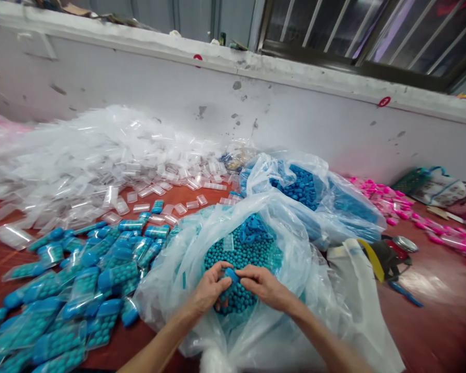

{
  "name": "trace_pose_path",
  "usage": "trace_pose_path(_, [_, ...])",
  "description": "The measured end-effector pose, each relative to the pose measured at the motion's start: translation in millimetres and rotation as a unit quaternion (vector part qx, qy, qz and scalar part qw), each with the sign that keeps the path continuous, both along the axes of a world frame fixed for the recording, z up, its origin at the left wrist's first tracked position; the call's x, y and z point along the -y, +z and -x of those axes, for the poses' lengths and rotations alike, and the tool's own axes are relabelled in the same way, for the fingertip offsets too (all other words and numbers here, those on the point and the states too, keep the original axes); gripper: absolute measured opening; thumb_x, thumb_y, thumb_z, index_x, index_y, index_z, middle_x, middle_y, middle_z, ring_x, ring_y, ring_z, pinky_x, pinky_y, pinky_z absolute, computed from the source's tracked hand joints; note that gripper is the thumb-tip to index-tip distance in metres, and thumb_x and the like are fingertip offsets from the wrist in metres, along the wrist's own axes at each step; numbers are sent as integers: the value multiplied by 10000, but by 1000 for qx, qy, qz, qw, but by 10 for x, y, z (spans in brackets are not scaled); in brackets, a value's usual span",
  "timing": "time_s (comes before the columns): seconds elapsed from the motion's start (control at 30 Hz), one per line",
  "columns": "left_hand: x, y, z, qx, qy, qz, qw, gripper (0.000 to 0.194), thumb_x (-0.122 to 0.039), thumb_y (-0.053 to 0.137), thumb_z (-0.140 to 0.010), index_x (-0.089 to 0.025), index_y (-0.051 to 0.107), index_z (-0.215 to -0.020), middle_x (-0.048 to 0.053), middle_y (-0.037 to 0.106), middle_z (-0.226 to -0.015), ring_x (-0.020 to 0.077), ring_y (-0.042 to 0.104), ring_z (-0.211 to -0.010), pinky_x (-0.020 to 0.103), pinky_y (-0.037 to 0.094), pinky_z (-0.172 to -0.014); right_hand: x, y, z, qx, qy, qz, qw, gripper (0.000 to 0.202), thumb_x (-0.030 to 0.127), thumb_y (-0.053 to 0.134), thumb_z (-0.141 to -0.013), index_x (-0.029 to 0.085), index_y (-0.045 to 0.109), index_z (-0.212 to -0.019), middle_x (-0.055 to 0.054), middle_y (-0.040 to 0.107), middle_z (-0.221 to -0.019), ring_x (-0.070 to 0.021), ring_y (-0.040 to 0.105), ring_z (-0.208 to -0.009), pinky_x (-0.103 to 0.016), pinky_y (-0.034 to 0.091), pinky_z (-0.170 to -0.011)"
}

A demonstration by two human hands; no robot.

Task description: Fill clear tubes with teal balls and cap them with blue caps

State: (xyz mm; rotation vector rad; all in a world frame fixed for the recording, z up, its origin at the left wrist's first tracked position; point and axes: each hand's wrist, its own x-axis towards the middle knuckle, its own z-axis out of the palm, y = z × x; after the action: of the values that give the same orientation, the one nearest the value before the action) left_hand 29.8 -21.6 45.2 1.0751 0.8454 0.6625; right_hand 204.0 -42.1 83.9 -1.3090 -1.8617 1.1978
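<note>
At six o'clock, low over the open mouth of a translucent plastic bag (166, 290), I have both hands raised and brought close together. The left hand (209, 287) is pinched nearly closed, thumb and fingers on a small blue cap (232, 274); the right hand (267, 287) meets it from the other side, its fingertips also closed on the cap. I cannot tell whether a clear body sits beneath it. The cap is just above the turquoise beads (241, 251) that fill the bag, and some blue plastic pieces (254, 229) lie on those beads toward twelve.

From eight to ten o'clock I have a heap of filled containers (81, 290) on the red tabletop (116, 344) — clear bodies, blue caps, turquoise beads inside. At three o'clock a white sack (363, 290) lies beside the bag, with a blue tool-like item (406, 293) beyond it.

Farther out, a second bag (345, 194) at one o'clock holds darker blue pieces (301, 186); clear empty containers (112, 155) are piled at eleven, and bright pink pieces (396, 202) spread around two. Past everything — a stained pale wall (171, 93), then a barred window (334, 31) toward one.
</note>
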Motion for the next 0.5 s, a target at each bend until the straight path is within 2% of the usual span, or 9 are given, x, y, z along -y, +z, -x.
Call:
trace_pose_path(0.07, [-15, 74, 36, 23, -31, 13, 999, 485, -498, 564, -719, -199, 390, -1059, -55, 518, -638, 65, 498, -373, 139, 300, -313, -56, 71, -40, -99, -33, 119, 987, 246, 339, 558, -747, 160, 613, -906, 19, 534, -697, -89, 473, -563, -225, 398, -547])
trace_pose_path(0.13, [-20, 120, 48, 25, -37, 3, 999, 463, -498, 558, -725, -202, 393, -1041, -60, 517, -632, 56, 490, -362, 135, 294, -315, -113, 75, -25, -151, -105, 176, 967, 348, 361, 607, -680, 145, 591, -952, 29, 540, -665, -83, 476, -508, -217, 401, -495])
trace_pose_path(0.23, [6, 138, 17, -2, -26, -20, 999, 426, -479, 544, -726, -205, 394, -1016, -59, 516, -675, 47, 463, -340, 145, 282, -304, -157, -7, 81, -135, -210, 140, 958, 407, 369, 604, -659, 128, 570, -985, 45, 514, -607, -84, 449, -439, -219, 391, -434])
trace_pose_path(0.3, [36, 140, -22, -21, -1, -25, 999, 419, -454, 524, -737, -205, 391, -1047, -54, 508, -706, 44, 441, -339, 161, 291, -305, -130, -55, 165, -101, -237, 80, 963, 423, 373, 566, -697, 124, 562, -1039, 16, 556, -672, -108, 489, -491, -240, 427, -469])
trace_pose_path(0.4, [75, 156, -76, -38, 50, -30, 998, 452, -400, 514, -747, -201, 387, -1132, -35, 517, -743, 59, 438, -403, 187, 349, -356, -9, -52, 256, -21, -175, 4, 984, 474, 350, 533, -759, 151, 506, -1189, -58, 610, -968, -186, 575, -832, -317, 473, -746])
trace_pose_path(0.47, [95, 168, -97, -22, 85, -55, 995, 457, -349, 542, -733, -189, 424, -1144, 1, 556, -824, 104, 521, -585, 211, 433, -507, 83, -17, 291, 47, -99, -19, 994, 657, 335, 604, -720, 171, 378, -1316, -94, 511, -1211, -241, 472, -1105, -380, 387, -926])
trace_pose_path(0.5, [104, 172, -102, -9, 100, -67, 993, 449, -328, 557, -725, -183, 452, -1136, 17, 572, -879, 133, 545, -711, 226, 450, -613, 120, 2, 305, 81, -66, -23, 994, 796, 335, 662, -669, 168, 302, -1359, -116, 438, -1291, -266, 403, -1182, -406, 349, -966])
